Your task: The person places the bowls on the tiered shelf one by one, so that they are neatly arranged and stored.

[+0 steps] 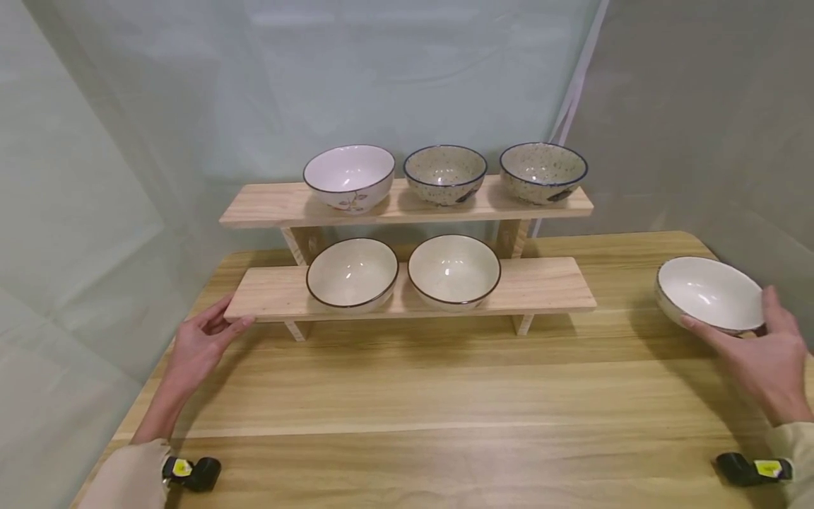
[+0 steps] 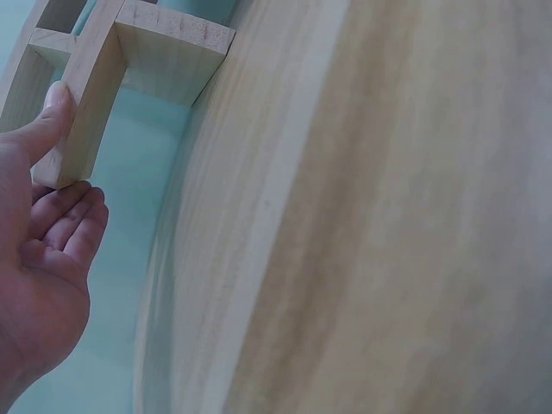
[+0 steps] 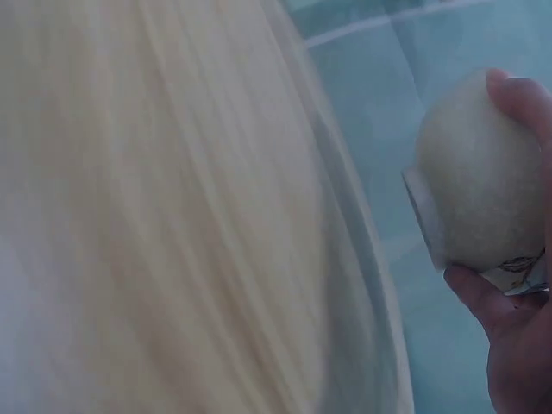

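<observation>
My left hand (image 1: pixel 198 348) grips the left end of the lower board of a two-tier wooden shelf (image 1: pixel 540 283). In the left wrist view its thumb lies on one face of the board (image 2: pixel 93 103), with the fingers curled at the end. Out at the far right, my right hand (image 1: pixel 766 357) holds a white bowl (image 1: pixel 709 293) with a dark rim, thumb and fingers on opposite sides. The bowl's pale underside and foot ring (image 3: pixel 470 181) show in the right wrist view, tipped on its side there; it appears raised off the table.
Two cream bowls with brown rims, one left (image 1: pixel 352 274) and one right (image 1: pixel 454 271), stand on the lower board. Above are a white flowered bowl (image 1: pixel 350 177) and two speckled blue-rimmed bowls (image 1: pixel 445 173), (image 1: pixel 543 172). Beneath everything is a wooden table (image 1: pixel 445 424); pale sheeting (image 1: pixel 407 78) hangs behind.
</observation>
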Demonstrator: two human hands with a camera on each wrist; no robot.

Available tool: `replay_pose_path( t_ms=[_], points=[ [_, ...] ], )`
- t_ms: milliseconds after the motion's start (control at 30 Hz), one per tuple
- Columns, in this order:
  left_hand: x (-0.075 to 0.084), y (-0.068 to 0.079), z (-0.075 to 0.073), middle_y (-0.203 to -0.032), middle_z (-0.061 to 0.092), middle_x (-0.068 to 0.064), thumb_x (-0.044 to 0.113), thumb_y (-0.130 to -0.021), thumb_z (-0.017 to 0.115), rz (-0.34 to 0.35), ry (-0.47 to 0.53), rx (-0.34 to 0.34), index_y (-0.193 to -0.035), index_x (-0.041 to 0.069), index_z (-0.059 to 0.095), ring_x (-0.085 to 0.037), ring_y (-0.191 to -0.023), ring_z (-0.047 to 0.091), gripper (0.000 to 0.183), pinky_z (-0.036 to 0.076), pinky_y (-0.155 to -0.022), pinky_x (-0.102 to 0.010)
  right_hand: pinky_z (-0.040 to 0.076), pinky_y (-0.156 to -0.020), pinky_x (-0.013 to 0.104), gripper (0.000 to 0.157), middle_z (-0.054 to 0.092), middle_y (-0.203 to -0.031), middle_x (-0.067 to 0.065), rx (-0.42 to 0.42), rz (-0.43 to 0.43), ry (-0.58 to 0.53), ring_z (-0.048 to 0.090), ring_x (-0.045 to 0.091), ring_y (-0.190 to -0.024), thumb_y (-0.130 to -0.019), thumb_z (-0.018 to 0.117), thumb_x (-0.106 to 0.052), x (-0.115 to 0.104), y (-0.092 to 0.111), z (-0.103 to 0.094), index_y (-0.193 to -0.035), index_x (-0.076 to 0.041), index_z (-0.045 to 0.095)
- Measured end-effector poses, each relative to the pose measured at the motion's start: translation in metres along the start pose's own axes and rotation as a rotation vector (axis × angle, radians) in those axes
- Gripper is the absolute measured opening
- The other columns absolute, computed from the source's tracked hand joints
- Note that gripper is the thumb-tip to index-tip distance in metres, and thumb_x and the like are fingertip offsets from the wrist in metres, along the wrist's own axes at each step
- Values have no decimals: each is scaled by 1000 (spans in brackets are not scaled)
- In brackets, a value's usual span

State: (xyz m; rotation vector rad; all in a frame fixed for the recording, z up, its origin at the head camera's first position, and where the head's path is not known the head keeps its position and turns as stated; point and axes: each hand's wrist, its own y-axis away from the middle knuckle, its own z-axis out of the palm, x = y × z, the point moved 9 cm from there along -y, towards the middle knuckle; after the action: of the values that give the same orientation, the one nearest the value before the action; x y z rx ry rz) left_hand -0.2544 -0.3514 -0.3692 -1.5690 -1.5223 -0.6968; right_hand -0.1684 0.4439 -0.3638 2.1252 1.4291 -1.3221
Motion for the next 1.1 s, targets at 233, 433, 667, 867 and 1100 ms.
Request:
replay_pose_path(
  t_ms=[233, 433, 667, 867, 1100],
  points=[
    [0, 0, 1, -144, 47, -38, 21, -104, 67, -2, 12, -6, -157, -7, 35, 18, -100, 53, 68, 50, -78, -8, 28, -97, 1, 107, 10, -169, 21, -16, -16, -47, 26, 28, -147, -86, 83, -17, -18, 5, 8, -166, -17, 11],
    [0, -1, 1, -144, 48, -38, 22, -104, 67, -5, 3, -2, -156, -8, 35, 18, -99, 52, 68, 49, -78, -7, 36, -89, 1, 107, 14, -167, 21, -30, -63, -94, 36, 22, -142, -85, 85, -10, -37, 8, 13, -166, -20, 15],
    [-2, -2, 0, -142, 50, -36, 22, -103, 68, -10, -23, 7, -156, -7, 37, 17, -98, 54, 68, 50, -77, -9, 38, -86, 0, 106, 10, -170, 12, -79, -125, -131, 38, 15, -139, -86, 83, -5, -61, 15, 21, -166, -21, 14],
    [-2, -3, 0, -142, 50, -36, 21, -103, 69, -7, -36, 7, -156, -7, 37, 17, -96, 55, 68, 51, -75, -9, 40, -84, 1, 106, 25, -162, 19, -84, -202, -141, 47, 5, -120, -82, 85, 1, -80, 20, 29, -166, -16, 21],
    [-1, -2, 0, -143, 49, -37, 22, -103, 68, -12, -25, 2, -157, -6, 36, 19, -97, 53, 68, 50, -76, -8, 40, -84, 1, 108, 24, -161, 27, -118, -213, -160, 48, 3, -118, -81, 86, 0, -92, 25, 40, -166, -14, 21]
  ],
)
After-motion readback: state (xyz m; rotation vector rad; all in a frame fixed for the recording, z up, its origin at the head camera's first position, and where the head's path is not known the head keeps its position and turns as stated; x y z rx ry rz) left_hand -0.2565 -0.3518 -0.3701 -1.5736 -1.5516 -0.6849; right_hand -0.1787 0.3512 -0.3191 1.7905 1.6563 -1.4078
